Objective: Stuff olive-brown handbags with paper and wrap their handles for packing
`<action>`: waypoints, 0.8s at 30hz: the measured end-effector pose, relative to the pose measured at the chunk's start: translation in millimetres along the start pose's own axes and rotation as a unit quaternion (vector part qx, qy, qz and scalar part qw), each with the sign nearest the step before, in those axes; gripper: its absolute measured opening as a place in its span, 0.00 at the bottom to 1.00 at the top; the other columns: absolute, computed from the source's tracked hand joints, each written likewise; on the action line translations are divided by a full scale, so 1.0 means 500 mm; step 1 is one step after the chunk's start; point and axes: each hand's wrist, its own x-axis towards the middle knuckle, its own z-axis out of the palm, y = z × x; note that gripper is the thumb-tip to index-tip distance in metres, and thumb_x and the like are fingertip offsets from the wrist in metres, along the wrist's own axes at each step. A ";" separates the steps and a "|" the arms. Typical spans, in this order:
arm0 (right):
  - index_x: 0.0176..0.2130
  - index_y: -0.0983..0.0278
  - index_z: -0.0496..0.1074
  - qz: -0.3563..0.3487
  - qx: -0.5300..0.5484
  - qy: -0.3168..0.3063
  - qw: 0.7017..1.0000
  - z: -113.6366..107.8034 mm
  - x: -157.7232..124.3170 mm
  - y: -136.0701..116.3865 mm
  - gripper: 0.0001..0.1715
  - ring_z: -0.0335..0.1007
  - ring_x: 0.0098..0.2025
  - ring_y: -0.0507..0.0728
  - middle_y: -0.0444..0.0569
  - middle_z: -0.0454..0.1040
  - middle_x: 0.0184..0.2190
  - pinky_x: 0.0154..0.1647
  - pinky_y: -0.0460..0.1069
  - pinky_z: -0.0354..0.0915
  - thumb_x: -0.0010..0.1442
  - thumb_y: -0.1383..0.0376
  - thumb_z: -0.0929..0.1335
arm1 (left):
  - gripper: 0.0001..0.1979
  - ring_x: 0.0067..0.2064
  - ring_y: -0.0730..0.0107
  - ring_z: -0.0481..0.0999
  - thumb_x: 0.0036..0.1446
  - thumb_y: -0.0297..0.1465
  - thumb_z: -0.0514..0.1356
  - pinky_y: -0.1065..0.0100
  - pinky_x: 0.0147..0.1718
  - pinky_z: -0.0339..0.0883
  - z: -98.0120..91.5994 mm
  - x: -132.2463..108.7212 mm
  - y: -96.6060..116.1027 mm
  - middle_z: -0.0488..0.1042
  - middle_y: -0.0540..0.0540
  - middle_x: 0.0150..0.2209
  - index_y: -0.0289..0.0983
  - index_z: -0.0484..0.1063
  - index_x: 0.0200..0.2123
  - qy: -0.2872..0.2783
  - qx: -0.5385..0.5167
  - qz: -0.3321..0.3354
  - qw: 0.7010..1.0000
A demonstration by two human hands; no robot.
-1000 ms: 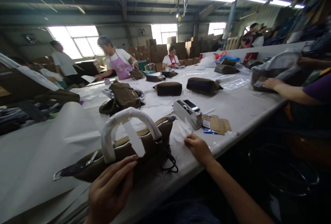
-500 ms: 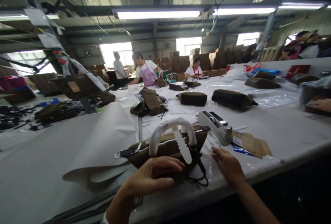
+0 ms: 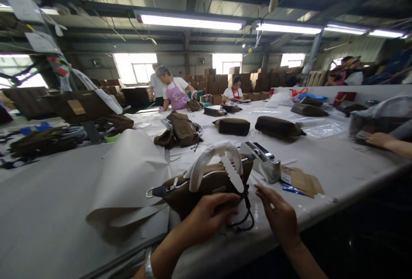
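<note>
A brown handbag (image 3: 206, 184) lies on the white table (image 3: 337, 163) right in front of me, its handle (image 3: 212, 159) wrapped in white paper. A loose white paper strip (image 3: 236, 176) hangs from the handle. My left hand (image 3: 209, 216) curls its fingers over the near side of the bag. Just right of the bag my right hand (image 3: 280, 214) rests on the table with its fingers stretched out, close to the bag's black cord (image 3: 244, 219).
A grey tape dispenser (image 3: 264, 163) and brown card tags (image 3: 301, 180) sit behind my right hand. A large paper sheet (image 3: 128, 176) lies to the left. More brown bags (image 3: 278, 126) dot the table. Another person's hand (image 3: 381, 140) is at the right; workers stand at the far end.
The view has swung and steadied over the bag. My left hand has closed further onto the bag's near side. My right hand has slid nearer to the bag.
</note>
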 end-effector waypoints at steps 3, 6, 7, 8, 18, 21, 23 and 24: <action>0.46 0.57 0.77 -0.013 0.118 0.028 0.993 -0.032 0.015 -0.079 0.10 0.81 0.40 0.58 0.47 0.82 0.41 0.43 0.48 0.76 0.66 0.66 0.68 | 0.22 0.45 0.62 0.81 0.65 0.33 0.59 0.69 0.37 0.74 0.008 0.017 -0.002 0.74 0.41 0.57 0.43 0.69 0.62 -0.015 0.025 0.042 0.999; 0.43 0.55 0.77 0.008 0.291 -0.019 0.957 -0.076 0.033 -0.159 0.10 0.81 0.35 0.54 0.43 0.82 0.36 0.38 0.45 0.76 0.63 0.69 0.70 | 0.25 0.51 0.60 0.78 0.63 0.31 0.61 0.65 0.50 0.71 0.013 0.027 0.000 0.73 0.42 0.59 0.43 0.67 0.64 -0.045 0.065 0.079 0.994; 0.41 0.55 0.77 0.026 0.351 -0.041 0.935 -0.090 0.039 -0.176 0.09 0.80 0.33 0.54 0.43 0.81 0.34 0.36 0.45 0.76 0.63 0.69 0.71 | 0.23 0.52 0.59 0.77 0.63 0.32 0.61 0.65 0.53 0.69 0.012 0.027 0.000 0.76 0.43 0.57 0.42 0.70 0.61 -0.058 0.080 0.081 0.992; 0.41 0.54 0.77 0.049 0.406 -0.049 0.911 -0.103 0.044 -0.185 0.09 0.79 0.32 0.53 0.42 0.80 0.32 0.35 0.45 0.76 0.62 0.69 0.71 | 0.19 0.51 0.59 0.78 0.64 0.33 0.61 0.65 0.53 0.68 0.011 0.026 -0.001 0.79 0.43 0.52 0.40 0.75 0.57 -0.067 0.090 0.075 0.991; 0.48 0.57 0.79 0.124 0.121 0.041 0.984 -0.131 0.028 -0.075 0.12 0.81 0.42 0.59 0.50 0.81 0.44 0.44 0.51 0.78 0.64 0.64 0.70 | 0.17 0.33 0.65 0.78 0.66 0.41 0.57 0.70 0.35 0.68 0.002 0.000 -0.012 0.81 0.46 0.31 0.35 0.81 0.38 0.029 0.187 -0.045 0.981; 0.55 0.58 0.74 0.005 0.101 0.012 0.995 -0.119 0.006 -0.100 0.20 0.75 0.55 0.58 0.51 0.76 0.54 0.57 0.49 0.72 0.65 0.70 0.68 | 0.15 0.34 0.65 0.79 0.66 0.39 0.57 0.71 0.37 0.67 0.007 0.008 -0.013 0.82 0.47 0.31 0.36 0.81 0.37 0.027 0.229 -0.042 0.972; 0.58 0.61 0.72 -0.031 0.166 -0.052 0.984 -0.106 -0.002 -0.124 0.22 0.74 0.56 0.57 0.53 0.75 0.57 0.58 0.47 0.71 0.66 0.71 0.68 | 0.14 0.33 0.67 0.79 0.66 0.38 0.58 0.72 0.37 0.67 0.010 0.012 -0.013 0.82 0.48 0.31 0.37 0.81 0.37 0.011 0.240 -0.034 0.970; 0.58 0.62 0.72 -0.038 0.198 -0.075 0.977 -0.098 -0.004 -0.133 0.22 0.75 0.55 0.57 0.54 0.75 0.56 0.57 0.47 0.71 0.66 0.71 0.68 | 0.14 0.33 0.67 0.79 0.66 0.37 0.58 0.72 0.37 0.67 0.011 0.014 -0.012 0.82 0.48 0.30 0.37 0.81 0.36 0.004 0.244 -0.026 0.969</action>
